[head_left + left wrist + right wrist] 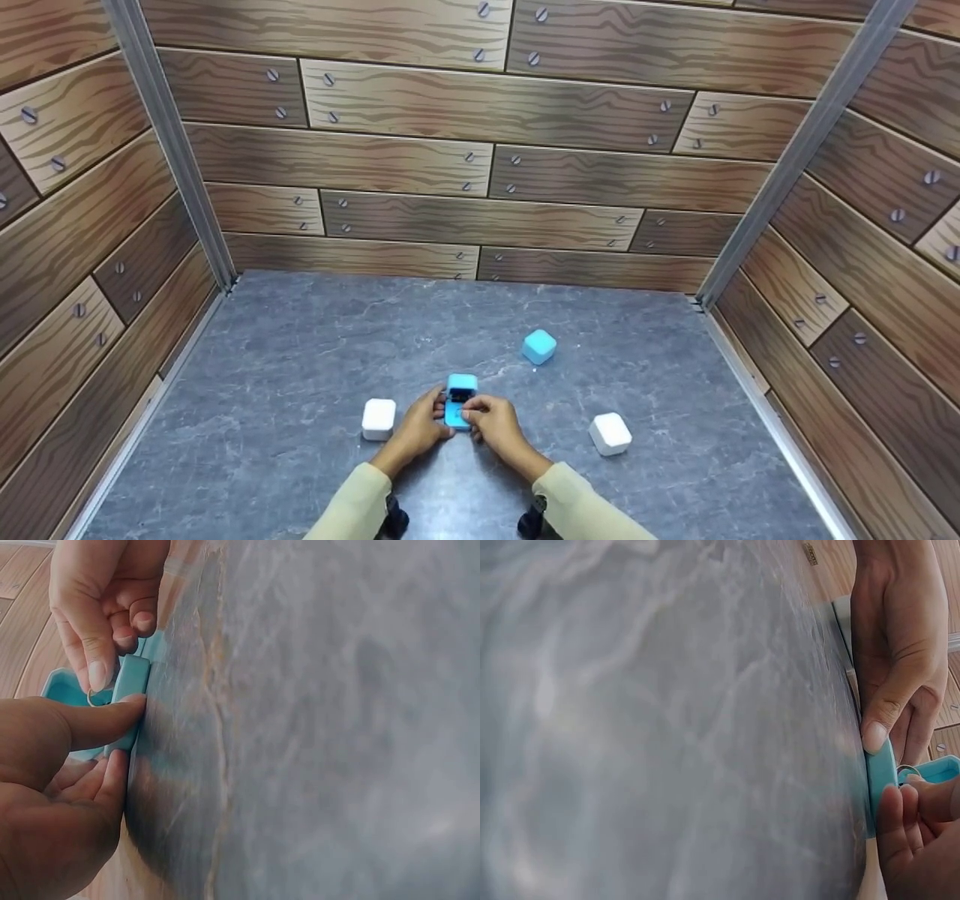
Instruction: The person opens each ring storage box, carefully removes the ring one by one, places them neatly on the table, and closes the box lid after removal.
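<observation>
A small turquoise ring box (462, 385) stands on the grey tabletop with its lid up. My left hand (421, 429) grips its base (129, 682) from the left, the thumb along the near side. From the right, my right hand (497, 424) reaches over the base and pinches a thin gold-coloured ring (91, 698) between thumb and fingertip. In the right wrist view the ring (908, 769) stands at the top face of the base, between it and the raised lid (939, 769). Fingers hide part of the ring, so how far it sits in the box cannot be told.
A white rounded box (379, 419) stands just left of my left hand, and another white box (610, 434) lies to the right. Behind the ring box, to the right, is a closed turquoise box (539, 347). Wood-patterned walls (480, 165) enclose the table.
</observation>
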A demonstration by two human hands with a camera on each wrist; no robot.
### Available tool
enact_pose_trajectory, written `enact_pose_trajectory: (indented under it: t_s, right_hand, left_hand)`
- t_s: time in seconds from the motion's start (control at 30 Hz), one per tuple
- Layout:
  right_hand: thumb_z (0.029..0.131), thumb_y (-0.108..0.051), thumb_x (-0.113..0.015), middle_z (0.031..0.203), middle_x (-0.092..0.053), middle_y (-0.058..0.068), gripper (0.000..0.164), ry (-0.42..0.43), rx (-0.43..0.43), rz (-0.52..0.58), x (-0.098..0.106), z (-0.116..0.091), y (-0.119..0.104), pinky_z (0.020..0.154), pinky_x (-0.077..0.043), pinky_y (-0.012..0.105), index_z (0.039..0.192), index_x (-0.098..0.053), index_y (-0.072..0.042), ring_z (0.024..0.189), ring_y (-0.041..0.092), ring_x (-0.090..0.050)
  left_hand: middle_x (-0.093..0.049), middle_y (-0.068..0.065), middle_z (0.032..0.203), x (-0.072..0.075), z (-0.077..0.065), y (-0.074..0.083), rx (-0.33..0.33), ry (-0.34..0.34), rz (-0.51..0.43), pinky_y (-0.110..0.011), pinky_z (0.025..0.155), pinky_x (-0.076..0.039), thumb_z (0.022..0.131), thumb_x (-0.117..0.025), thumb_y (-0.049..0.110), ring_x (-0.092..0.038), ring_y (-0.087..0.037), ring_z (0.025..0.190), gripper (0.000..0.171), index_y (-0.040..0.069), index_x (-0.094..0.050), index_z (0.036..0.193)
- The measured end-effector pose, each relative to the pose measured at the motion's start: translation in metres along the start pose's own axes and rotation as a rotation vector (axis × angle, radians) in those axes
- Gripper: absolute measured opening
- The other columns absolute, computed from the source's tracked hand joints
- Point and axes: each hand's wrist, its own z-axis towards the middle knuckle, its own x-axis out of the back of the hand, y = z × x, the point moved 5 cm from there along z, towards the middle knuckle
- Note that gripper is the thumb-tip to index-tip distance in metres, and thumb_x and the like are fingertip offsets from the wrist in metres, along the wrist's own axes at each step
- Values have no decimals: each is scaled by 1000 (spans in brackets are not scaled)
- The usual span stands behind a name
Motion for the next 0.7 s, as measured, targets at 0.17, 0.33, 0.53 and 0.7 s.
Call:
enact_pose_trajectory:
  t_s: [0.17, 0.33, 0.53, 0.7]
  right_hand:
    - [92, -2, -69, 79, -70, 16, 11, 3, -9, 86, -1, 0, 1, 48, -54, 27, 97, -71, 8, 51, 11, -56]
    - [93, -4, -68, 81, -70, 12, 14, 19, -28, 132, 0, 1, 4, 49, -54, 27, 99, -70, 8, 50, 11, -57]
    - [94, -7, -69, 79, -68, 9, 16, 18, -58, 161, 1, 1, 3, 47, -52, 25, 101, -70, 7, 50, 10, -56]
    - [92, -9, -71, 75, -65, 4, 15, 20, -50, 108, 1, -2, 1, 47, -46, 23, 99, -71, 4, 56, 11, -54]
  left_hand:
    - [-54, -27, 139, 0, 0, 1, 0, 5, 1, -47, 104, -51, 76, -74, -15, -58, -38, 124, 85, -8, -35, 151]
    - [-54, -27, 139, 0, -1, 1, 13, 9, 2, -47, 104, -50, 76, -74, -15, -58, -38, 124, 84, -8, -36, 150]
    - [-52, -27, 141, 0, -1, 1, 7, 3, -2, -48, 105, -50, 77, -74, -14, -57, -39, 125, 85, -8, -34, 151]
    - [-53, -28, 138, 1, -1, 2, -14, 5, -7, -47, 104, -51, 76, -73, -15, -58, -39, 123, 85, -10, -34, 151]
